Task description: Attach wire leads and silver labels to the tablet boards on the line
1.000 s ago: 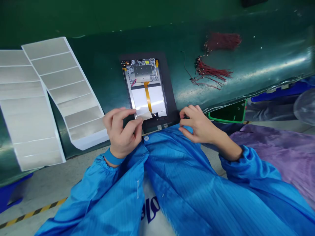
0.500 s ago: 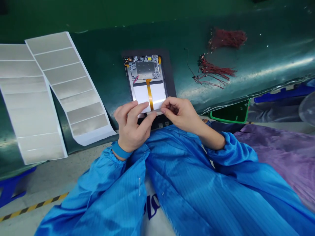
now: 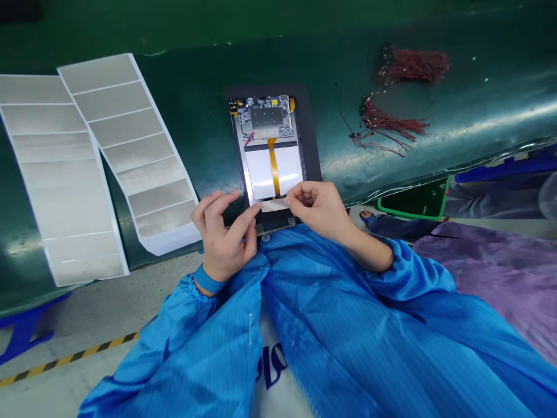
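Observation:
An opened tablet-like device, with a circuit board at its far end and a white battery crossed by an orange ribbon, lies on a dark mat. Across the device's near end is a thin whitish strip. My right hand pinches the strip's right end between thumb and forefinger. At the strip's left end is the forefinger tip of my left hand, whose other fingers are spread; it does not visibly grip anything.
Two sheets of silvery labels lie at the left. Bundles of dark red wires are at the right. A green-rimmed bin and a person's leg show beyond the table's near edge.
My left hand has drawn back leftward off the battery, with its fingers opened wider. More of the whitish strip shows between my hands. The whole view has shifted slightly.

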The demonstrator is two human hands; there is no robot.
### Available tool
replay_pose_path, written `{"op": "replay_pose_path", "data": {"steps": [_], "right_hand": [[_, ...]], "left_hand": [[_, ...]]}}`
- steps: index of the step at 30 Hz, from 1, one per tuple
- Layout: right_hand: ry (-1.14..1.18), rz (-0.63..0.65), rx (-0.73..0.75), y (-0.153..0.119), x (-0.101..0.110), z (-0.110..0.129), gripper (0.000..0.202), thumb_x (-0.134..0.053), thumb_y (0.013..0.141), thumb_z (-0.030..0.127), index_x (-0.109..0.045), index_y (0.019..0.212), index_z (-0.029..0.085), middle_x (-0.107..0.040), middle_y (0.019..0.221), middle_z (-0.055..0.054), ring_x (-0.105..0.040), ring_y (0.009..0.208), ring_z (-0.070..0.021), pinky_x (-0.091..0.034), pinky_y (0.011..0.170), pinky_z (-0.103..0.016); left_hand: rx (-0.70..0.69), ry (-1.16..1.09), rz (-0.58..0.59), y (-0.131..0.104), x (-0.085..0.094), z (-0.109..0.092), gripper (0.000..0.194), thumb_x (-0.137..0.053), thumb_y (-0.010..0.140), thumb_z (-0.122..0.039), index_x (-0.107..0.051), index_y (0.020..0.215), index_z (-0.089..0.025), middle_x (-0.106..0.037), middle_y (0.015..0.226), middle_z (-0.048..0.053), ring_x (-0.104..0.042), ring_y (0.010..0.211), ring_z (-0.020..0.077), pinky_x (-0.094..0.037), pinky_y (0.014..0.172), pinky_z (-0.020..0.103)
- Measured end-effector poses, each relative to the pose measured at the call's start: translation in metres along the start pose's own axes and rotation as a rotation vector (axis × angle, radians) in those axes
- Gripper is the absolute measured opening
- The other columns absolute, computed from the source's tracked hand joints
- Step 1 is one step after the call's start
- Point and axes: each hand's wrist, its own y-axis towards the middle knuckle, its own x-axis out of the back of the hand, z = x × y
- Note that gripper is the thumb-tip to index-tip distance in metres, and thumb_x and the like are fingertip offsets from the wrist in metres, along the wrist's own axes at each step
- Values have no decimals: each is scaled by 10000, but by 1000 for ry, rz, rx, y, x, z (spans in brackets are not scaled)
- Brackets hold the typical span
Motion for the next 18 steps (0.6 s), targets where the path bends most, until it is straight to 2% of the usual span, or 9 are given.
{"op": "replay_pose_path", "data": {"steps": [6,11,14,18], "right_hand": [[-41,-39,7,-1,-4,3,166,-665,800,310,-655,709,171,-646,659,0,-549,608,-113,-427,580,-246],[-143,-70,43,-2,-6,0,141,-652,815,265,-640,706,176,-633,645,11,-544,593,-112,-425,590,-255],[-195,-83,51,-2,-7,-1,139,-659,823,252,-628,708,181,-628,640,15,-551,594,-116,-428,607,-261],[-250,-98,65,-3,-10,1,139,-646,834,228,-606,707,188,-626,642,20,-551,593,-115,-421,624,-263]], "left_hand": [[-17,8,24,-1,-3,4,604,-690,839,-107,-668,1394,-342,-526,1468,119,-450,1385,371,-411,1143,618],[-59,32,19,0,-4,3,595,-686,832,-89,-688,1375,-331,-550,1444,135,-454,1381,371,-448,1122,607],[-78,20,45,1,-4,3,603,-690,827,-78,-696,1381,-316,-557,1456,139,-435,1405,367,-445,1136,587],[-60,13,99,0,-5,5,614,-692,853,-106,-676,1417,-350,-552,1512,120,-423,1434,365,-417,1150,590]]}}
